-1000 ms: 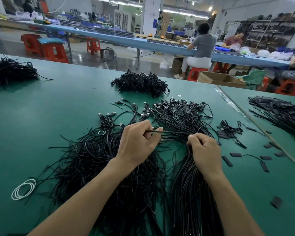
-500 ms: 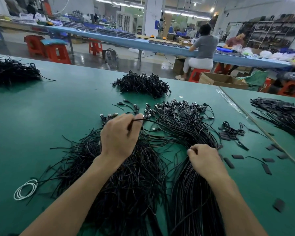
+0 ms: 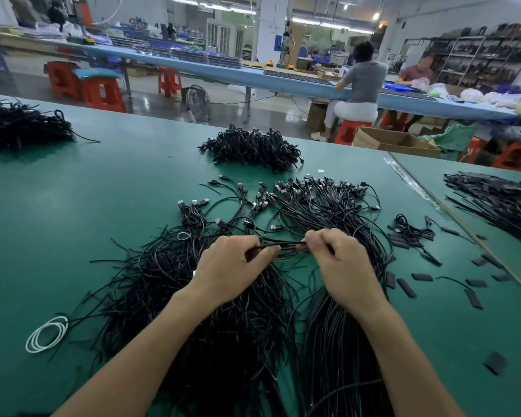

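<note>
A thin black cable [image 3: 286, 244] is pinched taut between both hands, just above the heap of cables [image 3: 193, 311] at the middle of the green table [image 3: 103, 191]. The left hand [image 3: 232, 266] is curled round it, thumb pressed on; the right hand [image 3: 340, 266] is closed on it too. It is judged light, limp and easily tangled, best taken near a plug. Black sleeve pieces [image 3: 406, 288] are seen at three o'clock, a coiled pile [image 3: 253, 149] at twelve. No writing can be read.
</note>
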{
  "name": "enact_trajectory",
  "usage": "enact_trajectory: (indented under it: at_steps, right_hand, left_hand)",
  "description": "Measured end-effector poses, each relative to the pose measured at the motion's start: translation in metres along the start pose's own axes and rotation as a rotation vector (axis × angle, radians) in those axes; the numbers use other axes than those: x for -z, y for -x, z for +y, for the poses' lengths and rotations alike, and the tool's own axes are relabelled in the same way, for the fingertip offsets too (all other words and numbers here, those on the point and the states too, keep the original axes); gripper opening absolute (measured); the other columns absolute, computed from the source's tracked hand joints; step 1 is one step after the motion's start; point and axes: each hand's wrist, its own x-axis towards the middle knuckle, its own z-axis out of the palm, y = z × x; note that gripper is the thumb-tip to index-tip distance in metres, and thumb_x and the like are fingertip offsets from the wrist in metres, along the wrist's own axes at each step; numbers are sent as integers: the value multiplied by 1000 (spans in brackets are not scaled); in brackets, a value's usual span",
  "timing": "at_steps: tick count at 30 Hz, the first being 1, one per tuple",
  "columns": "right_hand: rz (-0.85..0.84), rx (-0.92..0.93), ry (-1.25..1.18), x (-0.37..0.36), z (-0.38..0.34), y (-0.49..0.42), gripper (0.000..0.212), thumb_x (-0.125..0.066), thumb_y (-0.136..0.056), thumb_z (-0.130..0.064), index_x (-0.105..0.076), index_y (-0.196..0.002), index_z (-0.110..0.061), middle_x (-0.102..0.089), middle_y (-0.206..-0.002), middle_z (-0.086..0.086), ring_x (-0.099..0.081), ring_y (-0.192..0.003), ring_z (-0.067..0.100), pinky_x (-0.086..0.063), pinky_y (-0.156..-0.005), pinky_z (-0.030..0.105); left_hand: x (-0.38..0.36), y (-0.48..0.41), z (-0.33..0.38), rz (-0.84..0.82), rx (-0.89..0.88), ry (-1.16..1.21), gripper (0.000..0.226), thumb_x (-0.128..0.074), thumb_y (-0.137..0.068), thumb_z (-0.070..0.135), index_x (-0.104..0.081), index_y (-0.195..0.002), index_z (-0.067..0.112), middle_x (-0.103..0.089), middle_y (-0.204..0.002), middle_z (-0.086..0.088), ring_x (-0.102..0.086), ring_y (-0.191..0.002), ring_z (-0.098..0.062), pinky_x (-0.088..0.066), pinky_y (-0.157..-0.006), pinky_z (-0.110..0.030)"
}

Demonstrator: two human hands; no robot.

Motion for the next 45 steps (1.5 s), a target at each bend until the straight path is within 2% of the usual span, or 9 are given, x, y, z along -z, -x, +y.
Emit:
enact_trajectory:
  at_steps: [8,15,17,20,23,32,39,42,45]
  right_hand:
    - [80,-66,-170,-11,2,-3,30,-55,-91,-49,-67,-77,-25,-54,-56,-10,-38,-49,4,-34,-46,22]
    - [-292,-70,-82,-26,0,15,34,-54,-101,-36,-72,-74,-27,-51,-53,0,-42,-50,14,-36,-50,38]
    - [-401,-44,-39,-26,-4,20,26,-55,-100,-33,-73,-81,-29,-65,-68,8,-54,-59,27,-46,-57,41]
    - [-452,7,7,-24,-11,24,24,-56,-98,-29,-70,-80,-23,-55,-56,-6,-42,-47,11,-37,-48,32]
    - [-314,57,7,-16,-14,20,23,-63,-96,-28,-68,-74,-22,-61,-64,-10,-52,-56,4,-43,-54,24]
    - [-90,11,-316,-7,-5,8,32,-66,-80,-54,-73,-78,-22,-56,-56,-8,-45,-54,6,-39,-53,23]
    - [-257,12,-43,-28,-7,18,21,-56,-101,-30,-70,-85,-29,-60,-63,-3,-44,-55,10,-38,-54,33]
    - [-343,27,103,-26,-10,22,22,-55,-100,-30,-69,-88,-18,-65,-69,-1,-52,-57,12,-47,-59,36]
    - [-310,64,164,-17,-12,19,24,-57,-97,-31,-65,-78,-19,-61,-70,-6,-53,-61,8,-50,-61,40]
  left_hand:
    - [11,19,32,-751,99,893,51,-45,-99,55,-48,-59,24,-33,-51,7,-25,-44,-11,-28,-43,-18]
    - [10,-1,37,-45,375,1561,45,-41,-103,39,-68,-77,14,-40,-55,6,-36,-44,-5,-35,-37,-17]
    - [0,-4,28,104,347,1448,43,-37,-106,33,-70,-93,8,-57,-65,0,-56,-58,-11,-51,-52,-21]
    - [-12,1,19,137,194,932,42,-37,-101,37,-69,-101,11,-72,-83,-1,-69,-82,-15,-57,-76,-26]
    - [-17,13,19,-98,100,580,46,-39,-97,47,-69,-83,15,-68,-70,3,-63,-64,-10,-50,-60,-25]
    - [11,28,36,-612,319,1225,59,-37,-100,56,-47,-55,20,-30,-43,10,-25,-34,-5,-27,-37,-15]
    - [10,5,46,-70,307,1596,44,-44,-98,37,-75,-81,12,-63,-68,-1,-62,-59,-11,-52,-55,-20]
    - [-2,0,37,122,186,1200,35,-44,-100,30,-72,-108,10,-75,-97,-6,-72,-94,-18,-58,-81,-25]
    - [-9,2,28,115,54,570,27,-45,-104,22,-71,-102,28,-74,-90,9,-70,-86,-3,-56,-76,-19]
